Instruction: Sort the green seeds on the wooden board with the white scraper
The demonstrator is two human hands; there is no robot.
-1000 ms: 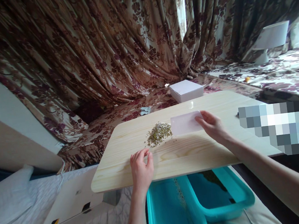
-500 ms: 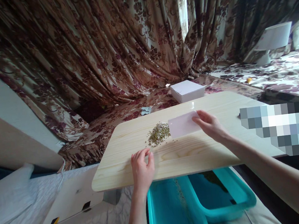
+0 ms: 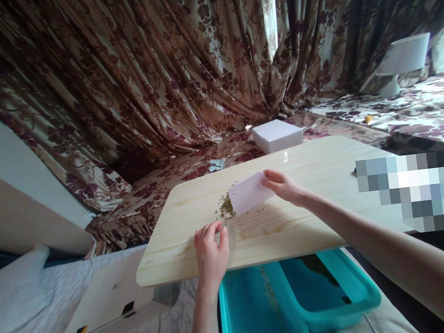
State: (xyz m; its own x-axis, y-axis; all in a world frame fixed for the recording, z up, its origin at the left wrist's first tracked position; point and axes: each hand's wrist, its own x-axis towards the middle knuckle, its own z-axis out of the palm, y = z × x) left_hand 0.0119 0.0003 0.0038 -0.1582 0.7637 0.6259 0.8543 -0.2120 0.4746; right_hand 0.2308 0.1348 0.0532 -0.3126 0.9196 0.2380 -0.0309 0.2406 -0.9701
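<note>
The right hand grips a white card partly hiding a pile of grains; the left hand, loosely open, rests on the surface.

The left hand curls loosely while the right hand pinches, forearm slanting inward.

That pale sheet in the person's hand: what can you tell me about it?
The pale sheet is thin, flat and roughly rectangular, whitish with a faint lilac tint. It looks smooth, perhaps plastic or stiff card. A small dark spot shows near its far left corner. The right hand pinches its right end; its left end meets the pile of small grains, hiding part. It slants above the wooden-looking table; whether it touches the tabletop is unclear.
</note>
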